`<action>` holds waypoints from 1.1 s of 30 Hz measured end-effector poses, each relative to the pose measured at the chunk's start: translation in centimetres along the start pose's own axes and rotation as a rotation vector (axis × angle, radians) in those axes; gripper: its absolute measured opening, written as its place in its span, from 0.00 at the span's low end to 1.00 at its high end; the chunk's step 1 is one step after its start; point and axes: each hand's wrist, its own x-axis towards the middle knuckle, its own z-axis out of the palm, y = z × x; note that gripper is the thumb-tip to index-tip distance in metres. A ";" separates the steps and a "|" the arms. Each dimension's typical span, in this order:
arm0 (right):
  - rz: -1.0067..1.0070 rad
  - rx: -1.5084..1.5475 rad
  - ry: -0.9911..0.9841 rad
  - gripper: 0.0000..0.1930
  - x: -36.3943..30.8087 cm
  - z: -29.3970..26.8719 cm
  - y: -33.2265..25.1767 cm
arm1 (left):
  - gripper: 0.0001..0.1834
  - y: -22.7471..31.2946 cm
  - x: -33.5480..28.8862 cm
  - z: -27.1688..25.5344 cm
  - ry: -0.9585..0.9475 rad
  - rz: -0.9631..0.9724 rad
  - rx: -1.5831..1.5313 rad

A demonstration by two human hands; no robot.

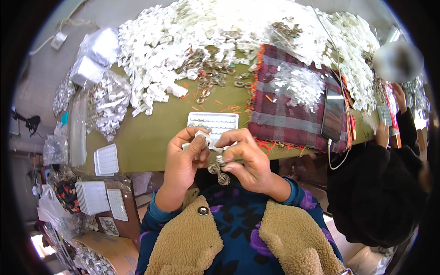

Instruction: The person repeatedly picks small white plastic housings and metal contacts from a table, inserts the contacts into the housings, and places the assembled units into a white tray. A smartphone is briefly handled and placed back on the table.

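Above the table's near edge, my left hand (184,153) pinches a small white plastic piece (202,134) between thumb and fingers. My right hand (250,161) is closed beside it, on a bunch of small brownish metal parts (222,178) that dangles below the fingertips. Another white bit (215,145) shows between the two hands; which hand has it I cannot tell. Just beyond my fingers lies a white ridged tray (213,120), its near part hidden by my hands.
White pieces (156,50) are heaped across the far table, with metal parts (208,68) and orange sticks (224,109) before them. At right, a plaid cloth (275,120) bears clear bits and a phone (333,114). A person (380,197) works there. Trays (106,160) lie left.
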 end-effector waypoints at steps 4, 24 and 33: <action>0.035 0.175 0.223 0.11 0.5 2.9 -0.7 | 0.14 0.0 -0.6 -2.0 -0.017 0.103 0.007; 0.427 0.423 0.076 0.03 0.6 7.5 -0.1 | 0.18 -2.2 -2.8 -4.7 -0.004 -0.068 -0.380; -0.091 -0.107 0.080 0.10 0.7 7.4 0.5 | 0.14 -3.5 -2.8 -2.9 -0.005 -0.053 -0.464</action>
